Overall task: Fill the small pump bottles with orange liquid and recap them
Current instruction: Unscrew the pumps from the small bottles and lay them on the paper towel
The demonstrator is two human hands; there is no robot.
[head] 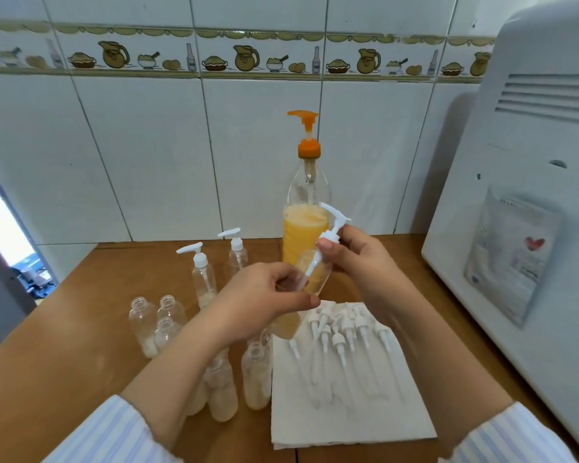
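Now, bottle [310,274] between both hands' fingers [326,243].

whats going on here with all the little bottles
A person is recapping a small pump bottle holding some orange liquid: the left hand grips its body, tilted above the table, while the right hand pinches the white pump cap at its neck. Behind stands a large bottle of orange liquid with an orange pump. Two capped bottles stand by the wall, uncapped ones wait at left, and spare pump caps lie on a paper towel.
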